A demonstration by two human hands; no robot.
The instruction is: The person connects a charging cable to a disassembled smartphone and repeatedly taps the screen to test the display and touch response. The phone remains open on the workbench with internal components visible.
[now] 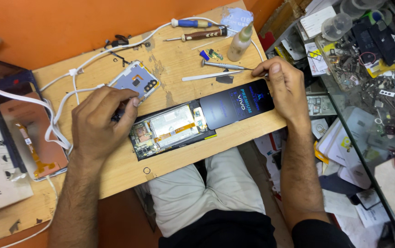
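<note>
**Desk:** Black and stripped bare: what sits between the hands?

**Photographer:** An opened phone (172,131), back cover off, its circuit board, silver battery and orange flex cable exposed. It lies slantwise on a wooden surface (234,138) across the person's lap. A dark replacement screen panel (236,103), protective film on, overlaps the phone's far end, just under the right hand.

**Desk:** And the hands themselves?

**Photographer:** The left hand (101,124) rests at the phone's board end, fingers curled together with thumb against forefinger; whether that grip pinches a small part or tool, I cannot tell. The right hand (287,87) lies flat, fingers spread, pressing down on the panel's far corner; it grasps nothing.

**Desk:** Which step would you call it?

**Photographer:** By my reading, the panel is being lined up against the open body while the left hand works near the board. The next move likely calls for a steady hold on the panel and fine fingertip work around the flex cable, which looks easily creased.

**Desk:** Anything beyond the hands?

**Photographer:** Just past the left grip, the removed back cover (135,82) and a white cable (75,89). Beyond the right grip, tweezers (225,66), a wooden-handled screwdriver (202,34) and a small squeeze bottle (241,41).
</note>
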